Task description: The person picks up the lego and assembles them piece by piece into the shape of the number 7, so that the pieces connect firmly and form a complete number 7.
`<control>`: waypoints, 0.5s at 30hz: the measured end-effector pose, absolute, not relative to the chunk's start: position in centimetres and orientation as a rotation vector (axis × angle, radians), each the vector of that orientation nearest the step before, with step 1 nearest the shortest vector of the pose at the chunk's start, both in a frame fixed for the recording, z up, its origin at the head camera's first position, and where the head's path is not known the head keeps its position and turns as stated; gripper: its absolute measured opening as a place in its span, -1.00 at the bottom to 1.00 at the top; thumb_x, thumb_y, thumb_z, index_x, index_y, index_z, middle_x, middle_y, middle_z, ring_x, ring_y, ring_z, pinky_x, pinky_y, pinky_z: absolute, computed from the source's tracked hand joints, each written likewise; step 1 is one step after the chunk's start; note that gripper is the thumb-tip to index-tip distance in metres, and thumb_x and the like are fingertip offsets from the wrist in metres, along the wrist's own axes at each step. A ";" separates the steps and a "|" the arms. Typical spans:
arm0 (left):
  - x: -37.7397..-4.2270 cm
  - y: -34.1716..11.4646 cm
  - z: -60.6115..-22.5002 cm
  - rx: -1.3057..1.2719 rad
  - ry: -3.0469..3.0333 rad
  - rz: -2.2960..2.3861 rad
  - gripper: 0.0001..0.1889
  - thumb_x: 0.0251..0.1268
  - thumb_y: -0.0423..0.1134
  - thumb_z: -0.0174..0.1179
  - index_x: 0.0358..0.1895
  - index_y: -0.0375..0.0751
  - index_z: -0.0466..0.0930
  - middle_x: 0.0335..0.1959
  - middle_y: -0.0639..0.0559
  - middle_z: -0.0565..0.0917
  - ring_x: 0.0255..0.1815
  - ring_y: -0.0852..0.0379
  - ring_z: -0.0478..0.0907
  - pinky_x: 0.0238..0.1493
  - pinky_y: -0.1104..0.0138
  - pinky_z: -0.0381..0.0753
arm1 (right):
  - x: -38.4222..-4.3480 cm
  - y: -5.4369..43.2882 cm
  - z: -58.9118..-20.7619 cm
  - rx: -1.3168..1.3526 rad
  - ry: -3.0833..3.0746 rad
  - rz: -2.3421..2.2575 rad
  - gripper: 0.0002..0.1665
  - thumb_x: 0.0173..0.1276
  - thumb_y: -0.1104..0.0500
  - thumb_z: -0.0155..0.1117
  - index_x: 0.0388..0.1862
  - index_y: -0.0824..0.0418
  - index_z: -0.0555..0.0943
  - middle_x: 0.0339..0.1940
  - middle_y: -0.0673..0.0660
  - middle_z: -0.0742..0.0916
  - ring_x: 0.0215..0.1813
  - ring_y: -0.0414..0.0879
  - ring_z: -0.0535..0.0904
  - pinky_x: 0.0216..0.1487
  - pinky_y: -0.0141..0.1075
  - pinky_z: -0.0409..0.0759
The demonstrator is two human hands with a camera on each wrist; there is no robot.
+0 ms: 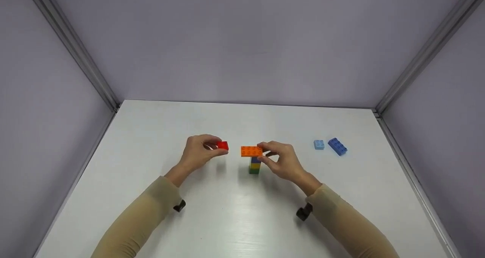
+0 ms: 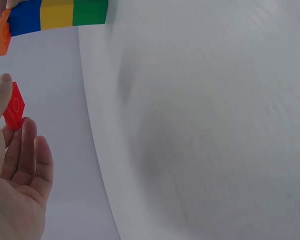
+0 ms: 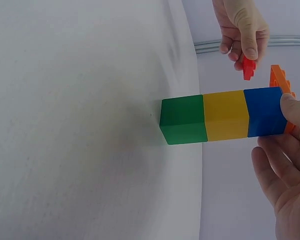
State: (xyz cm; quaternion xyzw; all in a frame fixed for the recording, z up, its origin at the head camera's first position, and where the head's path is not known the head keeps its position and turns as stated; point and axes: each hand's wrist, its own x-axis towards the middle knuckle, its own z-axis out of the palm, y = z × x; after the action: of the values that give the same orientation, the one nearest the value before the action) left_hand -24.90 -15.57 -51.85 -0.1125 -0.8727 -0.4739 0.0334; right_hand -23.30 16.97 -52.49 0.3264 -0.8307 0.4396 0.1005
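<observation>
Mid-frame, the brick tower (image 1: 255, 166), probably light and stiff, suits a side grip; the right hand (image 1: 283, 158) pinches the orange brick (image 1: 250, 151) at its top, seating unclear; left of centre, the left hand (image 1: 197, 150) pinches a red brick (image 1: 223, 145).

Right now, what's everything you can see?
Table: 1, white, under blocks
Green block: 1, green, on table
Yellow block: 1, yellow, on green
Blue block: 1, blue, on yellow
Orange block: 1, orange, at blue's top
Red block: 1, red, left of orange
Small block: 1, light blue, on table's right
Long block: 1, blue, beside small block
Walls: 3, greyish purple, around table
Rails: several, grey, along walls
Sleeves: 2, tan, over table
Wrist gadgets: 2, black, by sleeves
Left grip: 1, bare, pinching red block
Right grip: 1, bare, pinching orange block
</observation>
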 end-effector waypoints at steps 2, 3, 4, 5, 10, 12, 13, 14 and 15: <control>-24.7 -15.4 -51.7 -0.358 -2.677 -1.468 -0.56 0.23 -0.07 0.73 0.14 -0.09 0.90 -0.02 -0.03 0.92 -0.09 0.06 0.79 0.01 0.33 0.82 | -23.4 16.9 -52.6 0.974 -2.441 1.305 -0.57 0.54 0.23 0.55 0.32 0.34 0.78 0.13 0.27 0.91 0.13 0.18 0.91 0.10 -0.07 0.92; -24.6 -15.3 -51.6 -0.364 -2.671 -1.472 -0.56 0.23 -0.07 0.73 0.14 -0.09 0.90 -0.03 -0.03 0.92 -0.09 0.06 0.79 0.00 0.35 0.81 | -23.4 16.9 -52.6 0.978 -2.437 1.305 -0.57 0.54 0.23 0.55 0.31 0.34 0.78 0.13 0.27 0.91 0.12 0.18 0.91 0.09 -0.07 0.93; -24.5 -15.2 -51.5 -0.370 -2.663 -1.481 -0.57 0.23 -0.07 0.72 0.14 -0.08 0.91 -0.02 -0.02 0.92 -0.09 0.07 0.79 -0.01 0.37 0.80 | -23.4 16.9 -52.6 0.976 -2.437 1.309 -0.57 0.54 0.23 0.55 0.31 0.33 0.78 0.13 0.28 0.91 0.12 0.18 0.91 0.08 -0.07 0.93; -24.4 -15.2 -51.4 -0.377 -2.656 -1.489 -0.57 0.24 -0.07 0.72 0.13 -0.08 0.91 -0.02 -0.02 0.92 -0.08 0.08 0.79 -0.01 0.39 0.79 | -23.4 16.9 -52.6 0.972 -2.440 1.309 -0.57 0.54 0.22 0.55 0.31 0.33 0.78 0.13 0.27 0.91 0.12 0.18 0.91 0.09 -0.07 0.93; -23.8 -14.9 -51.1 -0.438 -2.611 -1.527 -0.57 0.22 -0.11 0.73 0.14 -0.11 0.90 0.00 -0.04 0.92 -0.06 0.07 0.82 0.00 0.44 0.79 | -23.4 16.9 -52.5 0.943 -2.463 1.298 -0.59 0.55 0.21 0.55 0.31 0.29 0.79 0.14 0.25 0.91 0.13 0.16 0.91 0.11 -0.07 0.92; -23.6 -14.7 -51.1 -0.461 -2.603 -1.536 -0.55 0.23 -0.10 0.72 0.15 -0.14 0.89 0.01 -0.05 0.92 -0.05 0.06 0.82 0.01 0.45 0.79 | -23.3 16.9 -52.5 0.935 -2.467 1.294 -0.58 0.55 0.22 0.55 0.32 0.28 0.79 0.15 0.25 0.91 0.14 0.16 0.91 0.12 -0.07 0.92; -23.6 -14.6 -51.1 -0.467 -2.602 -1.538 -0.55 0.24 -0.10 0.71 0.16 -0.15 0.89 0.02 -0.05 0.92 -0.04 0.06 0.82 0.01 0.47 0.79 | -23.3 16.9 -52.5 0.931 -2.469 1.296 -0.58 0.55 0.22 0.55 0.32 0.27 0.79 0.15 0.25 0.91 0.14 0.16 0.91 0.12 -0.07 0.92; -23.5 -14.5 -51.1 -0.474 -2.600 -1.544 -0.55 0.25 -0.10 0.71 0.17 -0.15 0.88 0.03 -0.05 0.91 -0.03 0.07 0.82 0.01 0.48 0.79 | -23.4 16.9 -52.6 0.928 -2.473 1.299 -0.58 0.56 0.22 0.54 0.33 0.27 0.79 0.16 0.24 0.91 0.14 0.15 0.91 0.13 -0.07 0.92; -23.4 -14.5 -51.1 -0.479 -2.603 -1.545 -0.54 0.27 -0.10 0.70 0.19 -0.14 0.88 0.05 -0.05 0.91 -0.02 0.07 0.82 0.01 0.49 0.78 | -23.3 16.9 -52.6 0.926 -2.474 1.300 -0.58 0.56 0.21 0.54 0.34 0.27 0.78 0.16 0.24 0.91 0.14 0.15 0.91 0.13 -0.06 0.92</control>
State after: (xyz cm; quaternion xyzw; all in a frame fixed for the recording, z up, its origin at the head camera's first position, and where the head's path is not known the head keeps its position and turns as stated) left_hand -23.41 -14.46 -51.11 -0.1562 -0.8487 -0.5038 0.0385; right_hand -23.34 16.94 -52.57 0.3130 -0.8362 0.4393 0.0984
